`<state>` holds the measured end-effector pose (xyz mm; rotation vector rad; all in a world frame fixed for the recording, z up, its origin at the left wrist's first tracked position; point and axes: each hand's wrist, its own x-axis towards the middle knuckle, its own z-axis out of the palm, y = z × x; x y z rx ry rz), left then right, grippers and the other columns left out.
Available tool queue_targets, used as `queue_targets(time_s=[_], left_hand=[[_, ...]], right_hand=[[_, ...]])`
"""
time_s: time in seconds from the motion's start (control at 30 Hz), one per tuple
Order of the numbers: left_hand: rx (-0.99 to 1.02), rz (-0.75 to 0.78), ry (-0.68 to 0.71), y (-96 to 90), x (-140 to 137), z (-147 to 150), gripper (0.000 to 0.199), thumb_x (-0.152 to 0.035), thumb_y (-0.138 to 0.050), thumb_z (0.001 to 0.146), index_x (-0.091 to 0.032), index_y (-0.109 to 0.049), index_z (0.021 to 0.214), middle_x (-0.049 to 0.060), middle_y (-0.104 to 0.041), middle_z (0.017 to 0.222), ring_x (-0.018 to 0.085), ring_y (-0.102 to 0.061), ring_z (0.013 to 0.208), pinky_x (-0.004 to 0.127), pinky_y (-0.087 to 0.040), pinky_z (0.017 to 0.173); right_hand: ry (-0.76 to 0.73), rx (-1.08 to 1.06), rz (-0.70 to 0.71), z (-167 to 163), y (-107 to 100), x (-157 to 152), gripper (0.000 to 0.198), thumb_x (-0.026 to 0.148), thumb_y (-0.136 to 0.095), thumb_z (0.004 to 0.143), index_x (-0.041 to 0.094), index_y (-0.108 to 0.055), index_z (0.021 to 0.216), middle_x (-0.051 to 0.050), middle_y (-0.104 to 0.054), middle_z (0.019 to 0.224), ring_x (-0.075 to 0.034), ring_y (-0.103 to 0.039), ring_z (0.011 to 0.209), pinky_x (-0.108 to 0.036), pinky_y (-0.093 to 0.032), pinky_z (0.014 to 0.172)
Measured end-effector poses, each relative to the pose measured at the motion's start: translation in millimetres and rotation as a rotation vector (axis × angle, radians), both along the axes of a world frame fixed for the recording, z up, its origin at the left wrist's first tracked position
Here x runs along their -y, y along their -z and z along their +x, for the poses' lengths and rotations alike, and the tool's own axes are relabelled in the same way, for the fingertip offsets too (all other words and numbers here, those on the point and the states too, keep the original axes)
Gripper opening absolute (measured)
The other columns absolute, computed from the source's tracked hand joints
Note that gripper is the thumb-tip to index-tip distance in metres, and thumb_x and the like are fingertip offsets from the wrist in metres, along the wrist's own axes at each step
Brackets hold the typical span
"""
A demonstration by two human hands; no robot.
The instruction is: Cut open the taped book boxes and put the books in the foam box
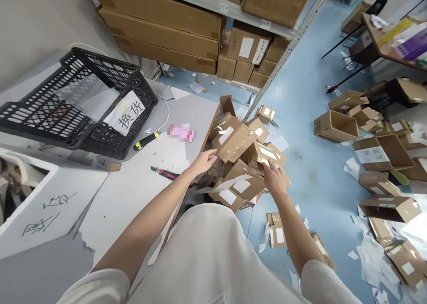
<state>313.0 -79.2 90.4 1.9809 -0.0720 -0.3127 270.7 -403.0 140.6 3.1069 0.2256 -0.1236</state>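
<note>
left arm: bare, stretched forward
left hand (204,161): fingers loosely spread
right hand (274,178): reaching down, fingers curled

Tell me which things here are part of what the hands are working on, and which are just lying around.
In hand:
left hand touching a taped cardboard box
right hand on the pile of small boxes

Lying about:
black crate on the table
yellow-handled knife
red cutter
open boxes on the blue floor
shelf cartons
</note>
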Motion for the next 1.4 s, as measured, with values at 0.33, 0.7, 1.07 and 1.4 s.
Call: queue_targets(time_s=[0.33, 0.7, 1.07, 1.4], left_hand=[[-0.182, 0.52, -0.15, -39.3, -94.4, -174.9, 0.055, -0.035, -0.052, 0.084, -0.011, -0.049, 0.133, 0.018, -0.054, 0.134, 0.032, -0.053, 0.122, 0.045, -0.042, 0.102], [-0.331, 0.396, -1.642, -46.0, -17.1, -441.6, 0.041, -0.04, -0.046, 0.089, -0.016, -0.058, 0.12, 0.01, -0.067, 0.113, 0.022, -0.065, 0.1, 0.036, -0.05, 0.091], [-1.056, -0.1, -2.446, 43.2, 163.2, -657.9, 0.052, -0.038, -0.058, 0.081, -0.012, -0.053, 0.126, 0.017, -0.059, 0.128, 0.031, -0.054, 0.121, 0.042, -0.041, 0.102], [-0.466, -0.758, -3.001, 184.0, 180.0, -778.9, 0.073, -0.059, -0.065, 0.071, -0.011, -0.052, 0.124, 0.025, -0.055, 0.129, 0.036, -0.055, 0.118, 0.047, -0.046, 0.094]], right_hand=[[-0.368, -0.396, -0.178, 26.4, -15.7, -67.7, 0.048, 0.026, -0.05, 0.087, 0.021, -0.049, 0.135, -0.014, -0.069, 0.108, -0.026, -0.07, 0.087, -0.036, -0.052, 0.071], [-1.928, -0.217, 0.272, -46.8, -3.2, -400.0, 0.035, 0.026, -0.037, 0.096, 0.018, -0.058, 0.123, -0.009, -0.069, 0.106, -0.023, -0.066, 0.088, -0.035, -0.05, 0.079], [-2.671, -0.554, -0.055, -431.3, 33.7, -444.3, 0.056, 0.018, -0.044, 0.089, 0.01, -0.035, 0.144, -0.02, -0.039, 0.146, -0.03, -0.044, 0.129, -0.043, -0.041, 0.103], [-2.44, -0.955, -0.789, -660.5, 192.0, -408.9, 0.064, 0.029, -0.057, 0.085, 0.017, -0.036, 0.144, -0.017, -0.048, 0.141, -0.028, -0.045, 0.13, -0.045, -0.038, 0.106]])
